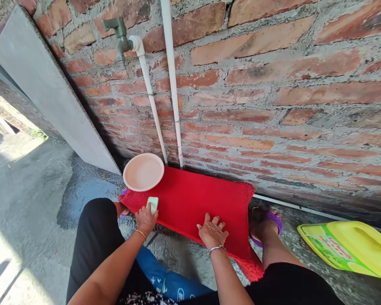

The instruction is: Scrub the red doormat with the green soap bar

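A red cloth (190,192) lies spread over a low surface between my feet, its edges hanging down at the front and right. My left hand (146,219) grips a pale green bar of soap (153,204) at the cloth's left part. On the right part, my right hand (213,232) rests with its fingers spread, pressing on the fabric and holding nothing. A pale pink basin (144,172) stands at the cloth's far left corner. What supports the cloth is hidden beneath it.
Behind stands a brick wall (241,106) with a tap (119,36) and white pipes (172,76). A grey board (51,84) leans at left. A yellow jug (352,248) lies on the floor at right. Wet concrete (89,186) shows at left.
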`<action>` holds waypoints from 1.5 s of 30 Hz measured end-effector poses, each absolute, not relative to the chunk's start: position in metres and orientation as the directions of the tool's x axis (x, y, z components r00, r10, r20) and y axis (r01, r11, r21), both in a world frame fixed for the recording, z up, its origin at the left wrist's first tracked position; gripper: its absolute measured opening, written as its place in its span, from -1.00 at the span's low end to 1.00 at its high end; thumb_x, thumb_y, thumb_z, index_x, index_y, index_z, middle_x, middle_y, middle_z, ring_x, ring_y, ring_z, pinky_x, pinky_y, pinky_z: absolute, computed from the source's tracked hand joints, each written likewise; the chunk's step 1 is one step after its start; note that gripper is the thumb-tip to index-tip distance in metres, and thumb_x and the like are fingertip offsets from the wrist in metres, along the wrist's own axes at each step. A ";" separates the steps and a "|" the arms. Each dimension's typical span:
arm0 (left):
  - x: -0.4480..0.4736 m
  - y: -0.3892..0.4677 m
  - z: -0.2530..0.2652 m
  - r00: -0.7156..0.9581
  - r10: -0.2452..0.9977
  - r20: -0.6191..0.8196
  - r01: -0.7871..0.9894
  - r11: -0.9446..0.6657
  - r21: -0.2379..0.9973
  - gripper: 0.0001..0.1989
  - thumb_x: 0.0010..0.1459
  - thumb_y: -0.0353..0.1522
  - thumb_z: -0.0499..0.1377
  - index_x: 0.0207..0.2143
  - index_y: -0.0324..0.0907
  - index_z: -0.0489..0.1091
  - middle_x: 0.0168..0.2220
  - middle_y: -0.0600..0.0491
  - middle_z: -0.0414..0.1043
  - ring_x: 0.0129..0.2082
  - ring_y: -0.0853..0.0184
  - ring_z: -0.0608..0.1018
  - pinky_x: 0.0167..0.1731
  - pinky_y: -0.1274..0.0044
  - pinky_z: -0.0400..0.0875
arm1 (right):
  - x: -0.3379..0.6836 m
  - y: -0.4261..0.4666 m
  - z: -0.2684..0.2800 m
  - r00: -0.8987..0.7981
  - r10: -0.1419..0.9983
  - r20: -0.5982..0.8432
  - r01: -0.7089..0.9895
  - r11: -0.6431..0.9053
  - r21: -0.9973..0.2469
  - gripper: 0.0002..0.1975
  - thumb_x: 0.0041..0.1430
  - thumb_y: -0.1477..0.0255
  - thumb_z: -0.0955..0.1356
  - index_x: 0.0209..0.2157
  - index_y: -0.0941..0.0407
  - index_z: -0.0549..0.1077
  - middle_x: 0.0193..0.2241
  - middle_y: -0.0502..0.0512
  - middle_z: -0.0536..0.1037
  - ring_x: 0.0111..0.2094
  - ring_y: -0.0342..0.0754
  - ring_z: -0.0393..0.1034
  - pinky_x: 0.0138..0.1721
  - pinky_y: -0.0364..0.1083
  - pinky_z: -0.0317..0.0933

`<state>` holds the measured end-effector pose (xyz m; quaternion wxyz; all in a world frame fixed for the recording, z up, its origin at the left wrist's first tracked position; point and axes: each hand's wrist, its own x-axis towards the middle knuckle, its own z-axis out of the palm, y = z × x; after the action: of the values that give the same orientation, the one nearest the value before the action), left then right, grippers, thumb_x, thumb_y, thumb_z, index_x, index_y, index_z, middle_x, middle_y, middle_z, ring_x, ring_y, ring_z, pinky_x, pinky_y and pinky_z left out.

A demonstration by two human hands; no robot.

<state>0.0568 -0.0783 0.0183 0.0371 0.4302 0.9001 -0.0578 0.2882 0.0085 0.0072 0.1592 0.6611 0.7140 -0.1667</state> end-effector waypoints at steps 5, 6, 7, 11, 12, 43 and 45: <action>0.054 -0.071 0.016 -0.681 0.716 -0.154 0.731 0.678 -0.079 -0.48 0.26 -0.14 0.02 0.20 -0.18 0.31 -0.11 -0.18 0.47 -0.11 0.08 0.50 -0.13 0.31 0.32 | 0.289 0.009 0.005 -0.067 0.894 -0.443 0.997 0.070 -0.008 -0.42 0.33 0.29 0.18 0.33 0.13 0.13 0.29 0.47 0.14 0.25 0.39 0.10 0.01 0.24 0.15; 0.066 -0.073 0.012 -0.625 0.761 -0.170 0.778 0.624 -0.069 -0.47 0.25 -0.15 0.03 0.20 -0.16 0.30 -0.08 -0.18 0.46 -0.08 0.08 0.49 -0.09 0.29 0.30 | 0.289 0.008 0.005 -0.068 0.895 -0.442 0.997 0.071 -0.009 -0.43 0.34 0.29 0.17 0.33 0.13 0.13 0.29 0.47 0.14 0.25 0.39 0.10 0.01 0.23 0.15; 0.080 -0.075 0.007 -0.553 0.813 -0.185 0.831 0.553 -0.053 -0.47 0.23 -0.15 0.05 0.21 -0.13 0.30 -0.05 -0.18 0.45 -0.05 0.07 0.46 -0.04 0.26 0.28 | 0.289 0.008 0.005 -0.071 0.895 -0.440 0.997 0.073 -0.011 -0.43 0.34 0.29 0.16 0.33 0.13 0.13 0.29 0.46 0.14 0.25 0.38 0.10 0.01 0.24 0.15; 0.131 -0.086 -0.009 -0.167 0.946 -0.276 0.977 0.196 0.080 -0.41 0.18 -0.08 0.11 0.24 0.01 0.25 0.04 -0.13 0.39 0.03 0.06 0.39 0.10 0.18 0.17 | 0.290 0.007 0.003 -0.081 0.895 -0.438 0.997 0.082 -0.017 -0.42 0.33 0.28 0.16 0.33 0.13 0.13 0.30 0.49 0.12 0.26 0.39 0.09 0.02 0.27 0.13; 0.137 -0.086 -0.008 -0.108 0.952 -0.286 0.984 0.143 0.103 -0.39 0.17 -0.06 0.11 0.25 0.02 0.24 0.04 -0.12 0.39 0.03 0.07 0.39 0.11 0.17 0.16 | 0.290 0.007 0.004 -0.081 0.896 -0.437 0.996 0.082 -0.015 -0.42 0.33 0.28 0.16 0.33 0.12 0.13 0.30 0.49 0.12 0.26 0.39 0.09 0.02 0.28 0.13; 0.084 -0.018 0.030 -0.556 0.789 -0.261 0.821 0.571 -0.022 -0.46 0.22 -0.11 0.05 0.18 -0.17 0.29 -0.02 -0.18 0.44 -0.01 0.09 0.47 -0.02 0.30 0.25 | 0.287 0.009 0.011 -0.060 0.889 -0.454 0.998 0.064 -0.007 -0.42 0.33 0.30 0.20 0.33 0.14 0.14 0.29 0.46 0.15 0.26 0.39 0.10 0.01 0.21 0.15; 0.110 -0.023 0.023 -0.468 0.833 -0.295 0.872 0.490 0.001 -0.44 0.21 -0.11 0.07 0.21 -0.14 0.28 0.00 -0.18 0.43 0.00 0.08 0.46 0.01 0.28 0.23 | 0.287 0.009 0.013 -0.063 0.890 -0.452 0.998 0.070 -0.003 -0.42 0.33 0.29 0.20 0.33 0.13 0.14 0.29 0.46 0.15 0.26 0.39 0.10 0.01 0.21 0.15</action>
<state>0.1100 -0.0229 0.0228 0.1289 0.4993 0.8535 -0.0750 0.2871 0.0087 0.0128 0.1693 0.6631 0.7115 -0.1596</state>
